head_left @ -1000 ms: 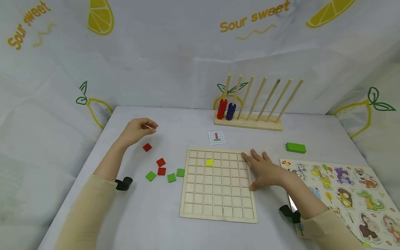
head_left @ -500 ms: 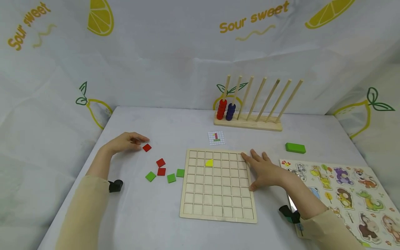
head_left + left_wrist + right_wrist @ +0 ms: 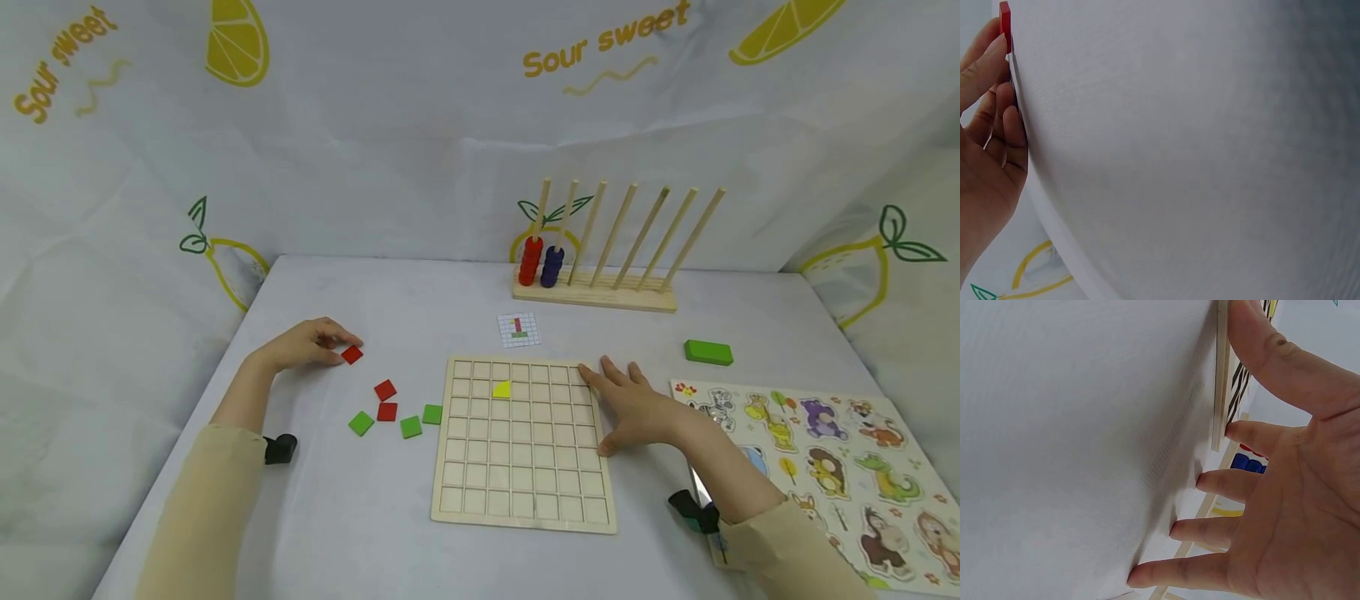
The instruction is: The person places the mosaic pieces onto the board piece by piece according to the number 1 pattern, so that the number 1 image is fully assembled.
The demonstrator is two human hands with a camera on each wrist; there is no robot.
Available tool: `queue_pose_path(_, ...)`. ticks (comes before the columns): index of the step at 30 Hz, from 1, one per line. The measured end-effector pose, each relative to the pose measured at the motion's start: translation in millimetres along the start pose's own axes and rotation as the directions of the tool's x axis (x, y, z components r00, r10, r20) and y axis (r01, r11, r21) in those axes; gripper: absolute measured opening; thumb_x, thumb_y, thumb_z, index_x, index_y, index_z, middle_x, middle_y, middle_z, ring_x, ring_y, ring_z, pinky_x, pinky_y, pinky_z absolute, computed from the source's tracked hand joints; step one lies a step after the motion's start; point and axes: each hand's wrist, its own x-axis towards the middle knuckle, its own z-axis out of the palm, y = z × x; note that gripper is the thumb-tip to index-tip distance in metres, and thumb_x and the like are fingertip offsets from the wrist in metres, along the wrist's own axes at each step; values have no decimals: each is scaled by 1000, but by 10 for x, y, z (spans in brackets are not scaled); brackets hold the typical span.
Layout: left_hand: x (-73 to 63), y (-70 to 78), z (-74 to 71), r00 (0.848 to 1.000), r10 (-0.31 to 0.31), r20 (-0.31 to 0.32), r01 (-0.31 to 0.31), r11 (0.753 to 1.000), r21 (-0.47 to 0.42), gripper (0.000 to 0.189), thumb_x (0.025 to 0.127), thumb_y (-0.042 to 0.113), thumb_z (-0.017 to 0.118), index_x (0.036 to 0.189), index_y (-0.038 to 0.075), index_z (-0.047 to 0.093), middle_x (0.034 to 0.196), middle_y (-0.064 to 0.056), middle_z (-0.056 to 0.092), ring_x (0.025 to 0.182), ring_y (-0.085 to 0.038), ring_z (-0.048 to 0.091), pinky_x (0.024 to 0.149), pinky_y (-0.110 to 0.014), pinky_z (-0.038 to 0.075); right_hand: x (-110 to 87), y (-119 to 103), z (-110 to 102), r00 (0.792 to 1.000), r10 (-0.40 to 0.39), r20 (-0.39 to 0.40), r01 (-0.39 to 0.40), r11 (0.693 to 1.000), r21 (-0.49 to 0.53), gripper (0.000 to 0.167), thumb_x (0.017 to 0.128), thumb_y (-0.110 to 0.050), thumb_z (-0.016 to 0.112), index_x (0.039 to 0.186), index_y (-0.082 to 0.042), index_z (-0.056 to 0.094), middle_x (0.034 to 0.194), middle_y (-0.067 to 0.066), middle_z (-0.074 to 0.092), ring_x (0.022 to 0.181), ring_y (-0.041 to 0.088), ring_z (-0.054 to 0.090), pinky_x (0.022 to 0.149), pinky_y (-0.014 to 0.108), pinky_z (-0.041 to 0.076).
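At the table's left, my left hand (image 3: 306, 343) pinches a small red square tile (image 3: 352, 355) by its edges between thumb and index finger. The left wrist view shows the same red tile (image 3: 1005, 26) edge-on at the fingertips, with the other fingers curled. My right hand (image 3: 637, 410) is spread at the upper right of a wooden grid board (image 3: 522, 460), thumb and index finger touching its edge; the other fingertips rest on the table. A yellow quarter-round piece (image 3: 502, 390) lies in an upper cell of the board.
Two loose red tiles (image 3: 386, 412) and several green tiles (image 3: 362, 423) lie left of the board. Behind it are a pattern card (image 3: 518, 331) and a peg abacus (image 3: 595, 298). A green block (image 3: 708, 352) and an animal puzzle board (image 3: 825, 450) are at right.
My left hand has come down and toward the left, then moved slightly right so its fingers meet the red tile. The right hand stays on the board's edge.
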Motion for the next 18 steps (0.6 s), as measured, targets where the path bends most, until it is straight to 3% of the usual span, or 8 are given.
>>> queue_pose_path(11, 22, 9, 30, 998, -31, -46, 32, 999, 20, 31, 86, 11, 73, 117, 8, 70, 122, -14, 58, 106, -25, 49, 89, -29, 41, -12, -4, -5, 1000, 5, -1, -5, 1000, 3, 119, 66, -33, 89, 159, -13, 17, 163, 30, 2, 141, 67, -4, 103, 83, 17)
queue_pose_path(18, 54, 37, 40, 996, -68, -65, 72, 995, 64, 23, 82, 11, 77, 101, 5, 65, 96, -8, 59, 93, -21, 49, 81, -29, 41, -24, -5, -8, 1000, 10, -2, -10, 1000, 2, 119, 65, -31, 89, 158, -12, 18, 163, 31, 3, 142, 67, -3, 104, 82, 17)
